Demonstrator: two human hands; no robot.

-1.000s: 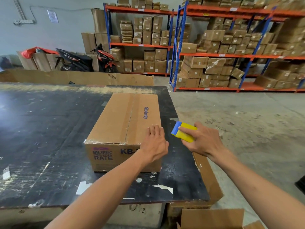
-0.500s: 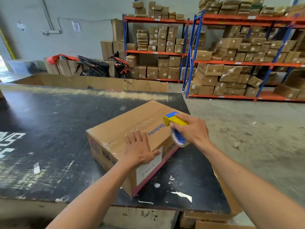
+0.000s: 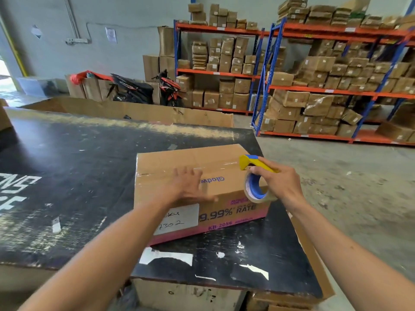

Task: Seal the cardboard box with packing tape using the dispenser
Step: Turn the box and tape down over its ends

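Observation:
A brown cardboard box with a pink printed side and a white handwritten label lies on the black table, its long side facing me. Clear tape runs across its top. My left hand, blurred, lies flat with spread fingers on the box's near top edge. My right hand grips the yellow and blue tape dispenser with its roll, held at the box's right end, its yellow nose touching the top edge.
The table's right edge is just beyond the box, with concrete floor past it. Flat cardboard sheets lean along the table's far side. Orange and blue shelving racks full of cartons and two parked motorbikes stand behind.
The box has been turned so its pink long side faces me. My left hand has stayed on top of it. The dispenser has moved to the box's right top edge.

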